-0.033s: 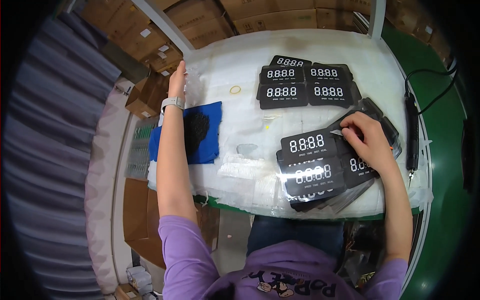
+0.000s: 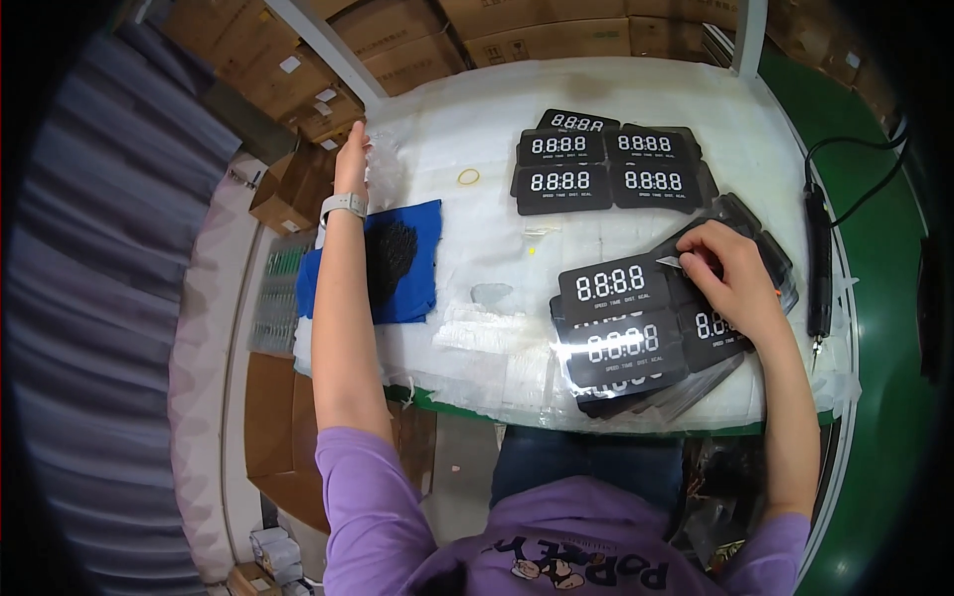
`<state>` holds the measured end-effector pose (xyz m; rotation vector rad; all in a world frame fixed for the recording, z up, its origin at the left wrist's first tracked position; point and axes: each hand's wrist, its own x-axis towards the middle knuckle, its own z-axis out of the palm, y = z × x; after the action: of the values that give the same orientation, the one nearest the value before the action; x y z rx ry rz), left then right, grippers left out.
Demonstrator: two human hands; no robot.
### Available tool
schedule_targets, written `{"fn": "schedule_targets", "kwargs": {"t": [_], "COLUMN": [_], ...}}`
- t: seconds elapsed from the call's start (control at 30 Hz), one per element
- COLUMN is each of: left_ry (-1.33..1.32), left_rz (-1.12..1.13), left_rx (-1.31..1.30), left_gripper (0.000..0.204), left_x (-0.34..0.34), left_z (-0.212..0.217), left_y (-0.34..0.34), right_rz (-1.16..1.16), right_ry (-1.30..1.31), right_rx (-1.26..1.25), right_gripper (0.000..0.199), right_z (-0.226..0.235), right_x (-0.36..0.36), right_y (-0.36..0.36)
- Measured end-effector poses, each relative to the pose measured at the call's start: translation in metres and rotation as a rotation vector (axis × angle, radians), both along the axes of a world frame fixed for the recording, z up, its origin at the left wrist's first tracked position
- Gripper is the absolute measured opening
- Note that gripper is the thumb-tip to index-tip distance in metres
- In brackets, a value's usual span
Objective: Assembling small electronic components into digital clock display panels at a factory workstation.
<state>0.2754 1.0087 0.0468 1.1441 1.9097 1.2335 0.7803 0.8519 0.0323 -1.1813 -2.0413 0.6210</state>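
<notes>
Nothing moved; right hand (image 2: 730, 273) pinches film on display panel (image 2: 613, 286).

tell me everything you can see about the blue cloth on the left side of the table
The blue cloth is a soft, roughly rectangular piece of deep blue fabric lying flat on the white-covered table, near its left edge. A dark heap of small black pieces sits on its middle. The person's left forearm passes over its left part, hiding that side. Its near edge meets crumpled clear plastic. The left hand is beyond it, not touching.

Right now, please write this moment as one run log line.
left hand: reaching to table's far-left edge | right hand: on stack of black display panels | blue cloth: beside left forearm
</notes>
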Motion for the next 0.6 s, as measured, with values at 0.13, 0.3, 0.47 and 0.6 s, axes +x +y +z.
{"fn": "schedule_targets", "kwargs": {"t": [0.13, 0.3, 0.47, 0.6], "left_ry": [-0.162, -0.473, -0.45, -0.346], "left_rz": [0.139, 0.219, 0.253, 0.293], "left_rx": [0.157, 0.205, 0.239, 0.346], "left_gripper": [0.073, 0.062, 0.064, 0.063], "left_x": [-0.01, -0.042, -0.056, -0.055], "left_z": [-0.004, -0.003, -0.001, 0.0], "left_y": [-0.014, -0.03, -0.047, -0.052], "right_rz": [0.017, 0.02, 0.023, -0.007], "right_ry": [0.004, -0.013, -0.031, 0.008], "right_rx": [0.014, 0.045, 0.059, 0.04], "right_gripper": [0.014, 0.014, 0.015, 0.014], "right_z": [0.0, -0.002, -0.004, 0.0], "right_x": [-0.002, 0.0, -0.001, -0.005], "right_y": [-0.003, -0.003, -0.005, -0.006]}}
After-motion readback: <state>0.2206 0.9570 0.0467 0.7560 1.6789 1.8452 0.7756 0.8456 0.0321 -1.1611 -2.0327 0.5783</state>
